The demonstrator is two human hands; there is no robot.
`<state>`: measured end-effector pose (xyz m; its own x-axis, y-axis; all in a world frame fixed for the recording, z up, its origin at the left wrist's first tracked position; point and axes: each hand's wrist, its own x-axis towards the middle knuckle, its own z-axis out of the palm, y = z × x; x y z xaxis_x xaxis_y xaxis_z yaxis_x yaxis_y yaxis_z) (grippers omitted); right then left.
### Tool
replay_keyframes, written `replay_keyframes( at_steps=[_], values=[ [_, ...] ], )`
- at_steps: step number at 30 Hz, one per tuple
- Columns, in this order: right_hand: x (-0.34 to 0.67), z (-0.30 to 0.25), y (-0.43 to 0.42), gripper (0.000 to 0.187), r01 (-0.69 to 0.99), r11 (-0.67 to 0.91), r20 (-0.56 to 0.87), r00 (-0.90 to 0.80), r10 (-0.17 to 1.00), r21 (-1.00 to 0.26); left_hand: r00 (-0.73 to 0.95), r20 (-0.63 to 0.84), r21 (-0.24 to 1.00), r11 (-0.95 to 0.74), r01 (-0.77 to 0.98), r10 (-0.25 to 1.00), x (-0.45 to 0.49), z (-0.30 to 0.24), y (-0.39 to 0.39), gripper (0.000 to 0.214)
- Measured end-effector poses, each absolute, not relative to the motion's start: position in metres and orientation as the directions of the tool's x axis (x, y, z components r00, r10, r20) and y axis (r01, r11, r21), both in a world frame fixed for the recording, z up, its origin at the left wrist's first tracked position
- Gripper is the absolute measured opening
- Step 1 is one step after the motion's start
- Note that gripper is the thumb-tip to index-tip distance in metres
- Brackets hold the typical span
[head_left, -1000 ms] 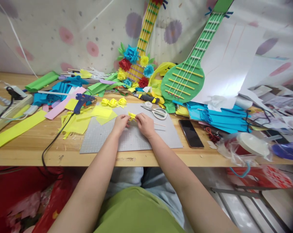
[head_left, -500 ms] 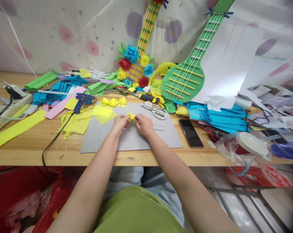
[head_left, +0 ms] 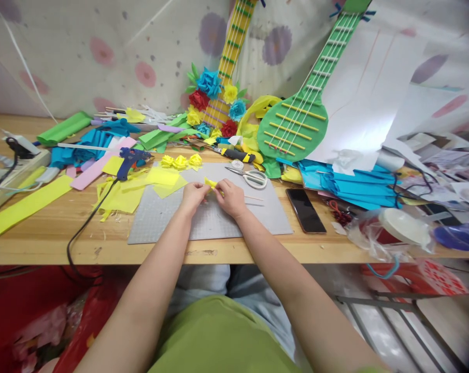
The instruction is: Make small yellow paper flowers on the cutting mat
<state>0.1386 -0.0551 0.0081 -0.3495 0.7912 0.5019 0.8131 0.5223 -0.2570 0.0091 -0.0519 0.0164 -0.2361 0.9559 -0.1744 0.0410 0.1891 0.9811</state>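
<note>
Pinching yellow paper bit (head_left: 210, 183) w/ both hands.
My L fingers (head_left: 200, 190) & R fingers (head_left: 222, 189) are closed tight on it, just over the grey mat (head_left: 218, 223), mid-desk (head_left: 43, 233); scissors (head_left: 253, 178) lie near, beyond my R.

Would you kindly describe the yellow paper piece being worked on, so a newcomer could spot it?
On the wooden table lies a grey cutting mat. Over its middle, the left hand and right hand pinch the yellow paper piece between them; the three yellow paper flowers at the mat's far edge lie untouched in a row.
</note>
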Motion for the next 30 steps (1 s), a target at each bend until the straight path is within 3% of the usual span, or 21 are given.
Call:
replay_keyframes(
  at_steps=[19, 26, 30],
  values=[
    [0.136, 0.007, -0.055, 0.014, 0.796, 0.556, 0.489, -0.396, 0.777, -0.240, -0.293, -0.192, 0.981, 0.184, -0.054, 0.937, 0.009, 0.019, -0.052, 0.013],
    [0.139, 0.002, -0.051, 0.018, 0.767, 0.515, 0.492, -0.303, 0.816, -0.382, -0.272, -0.027, 0.998, 0.042, 0.050, 0.962, 0.013, 0.010, -0.058, 0.029],
    [0.139, 0.000, -0.049, 0.019, 0.758, 0.479, 0.478, -0.252, 0.841, -0.442, -0.237, 0.116, 0.970, -0.059, 0.236, 0.965, 0.013, 0.005, -0.062, 0.027]
  ],
)
